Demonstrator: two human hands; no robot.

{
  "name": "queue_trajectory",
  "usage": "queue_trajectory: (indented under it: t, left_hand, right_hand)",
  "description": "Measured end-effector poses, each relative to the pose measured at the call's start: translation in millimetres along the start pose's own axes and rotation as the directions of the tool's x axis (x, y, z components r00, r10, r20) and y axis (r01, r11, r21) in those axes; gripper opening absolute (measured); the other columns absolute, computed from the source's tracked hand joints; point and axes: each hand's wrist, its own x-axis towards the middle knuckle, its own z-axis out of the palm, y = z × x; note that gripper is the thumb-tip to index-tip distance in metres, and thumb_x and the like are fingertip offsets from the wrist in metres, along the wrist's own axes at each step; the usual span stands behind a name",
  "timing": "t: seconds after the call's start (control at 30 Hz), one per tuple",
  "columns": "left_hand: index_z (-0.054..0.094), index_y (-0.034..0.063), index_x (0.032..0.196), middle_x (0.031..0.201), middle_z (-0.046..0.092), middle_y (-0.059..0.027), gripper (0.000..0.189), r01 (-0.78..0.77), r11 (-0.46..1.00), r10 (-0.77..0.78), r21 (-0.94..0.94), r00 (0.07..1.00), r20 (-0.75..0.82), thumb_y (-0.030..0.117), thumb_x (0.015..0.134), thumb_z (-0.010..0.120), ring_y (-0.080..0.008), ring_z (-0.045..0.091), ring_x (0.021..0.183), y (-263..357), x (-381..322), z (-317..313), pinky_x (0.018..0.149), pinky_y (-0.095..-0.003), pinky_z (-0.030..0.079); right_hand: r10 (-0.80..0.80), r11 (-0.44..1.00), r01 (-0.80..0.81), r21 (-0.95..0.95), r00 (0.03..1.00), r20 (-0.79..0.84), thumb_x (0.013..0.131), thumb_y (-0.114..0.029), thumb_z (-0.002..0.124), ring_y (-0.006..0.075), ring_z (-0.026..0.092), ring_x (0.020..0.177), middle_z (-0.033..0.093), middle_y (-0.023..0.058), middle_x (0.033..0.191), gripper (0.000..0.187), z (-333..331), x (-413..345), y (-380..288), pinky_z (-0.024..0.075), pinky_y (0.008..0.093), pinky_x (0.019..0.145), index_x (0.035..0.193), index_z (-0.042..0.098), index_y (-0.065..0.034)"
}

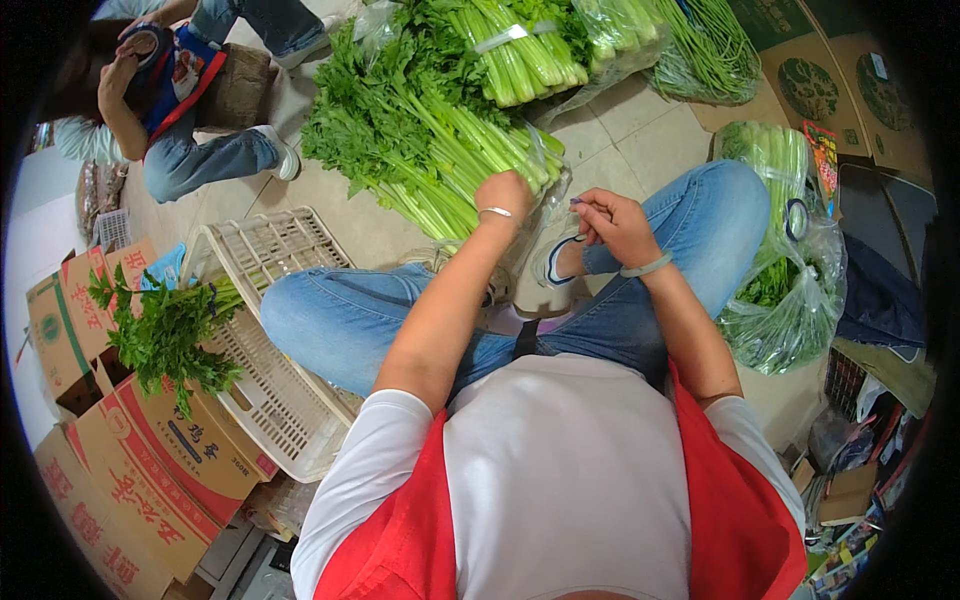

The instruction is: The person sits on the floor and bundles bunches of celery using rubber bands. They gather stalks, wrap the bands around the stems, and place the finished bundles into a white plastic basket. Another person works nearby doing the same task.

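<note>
A loose pile of leafy celery [450, 142] lies on the floor before me, stalk ends to the right. My left hand [504, 196], wearing a silver bangle, is curled down at the near edge of the stalks. Its fingertips are hidden, so a grip cannot be made out. Just right of the stalk ends, my right hand [616, 223], with a pale green bangle, pinches a small dark purple piece [576, 201], perhaps tape. Left of my knee, a bound celery bunch [180, 330] rests in a white plastic crate [270, 405], its leaves hanging over the side.
Banded celery [525, 56] and a bag of long green beans [709, 52] lie beyond the pile. At right, a tape roll [797, 219] rests on bagged greens [780, 300]. Cardboard boxes [150, 465] stand at left. Another person [180, 97] sits at upper left.
</note>
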Motion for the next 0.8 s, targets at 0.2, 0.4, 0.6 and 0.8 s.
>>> queue_trajectory:
  t: [0.2,0.4,0.6,0.8]
  left_hand:
    - [0.062,0.0053,0.111,0.099,0.065,-0.0234,0.028,-0.379,0.766,0.461,-0.519,0.887,0.033,0.019,0.087,0.057,-0.0409,0.064,0.088,61,20,82,0.075,-0.0466,0.052]
    - [0.060,0.0028,0.119,0.111,0.064,-0.0234,0.035,-0.700,0.707,0.688,-0.098,0.651,0.319,0.020,0.089,0.060,-0.0374,0.065,0.098,19,-15,118,0.080,-0.0417,0.054]
    - [0.072,0.0036,0.093,0.098,0.066,-0.0167,0.035,-0.302,0.908,0.158,0.290,0.889,0.431,0.036,0.079,0.071,-0.0341,0.065,0.092,5,-58,51,0.077,-0.0421,0.054]
    - [0.061,0.0046,0.118,0.105,0.067,-0.0113,0.065,0.326,0.849,-0.277,-0.416,0.945,0.175,0.055,0.078,0.071,-0.0250,0.065,0.088,-51,-14,21,0.074,-0.0389,0.054]
  right_hand:
    - [-0.029,0.983,0.062,0.174,0.983,-0.184,0.096,-0.013,0.059,0.0059,0.055,0.055,0.063,0.0034,0.071,0.016,-4,4,-4,0.0445,0.0214,0.050,0.101,0.064,0.0014]
    - [-0.001,0.988,0.068,0.140,0.902,-0.431,0.097,-0.018,0.057,0.0096,0.059,0.057,0.067,0.0077,0.076,0.019,-13,20,16,0.0475,0.0249,0.055,0.104,0.060,-0.0002]
    - [0.005,0.962,-0.113,-0.249,0.917,-0.398,0.094,-0.028,0.053,0.0447,0.063,0.092,0.066,0.0269,0.096,0.030,32,117,62,0.0475,0.0513,0.080,0.108,0.052,-0.0007]
    - [-0.018,0.900,-0.099,-0.425,0.965,-0.262,0.093,-0.027,0.054,0.0482,0.060,0.096,0.064,0.0293,0.100,0.032,46,164,96,0.0453,0.0535,0.084,0.109,0.049,-0.0001]
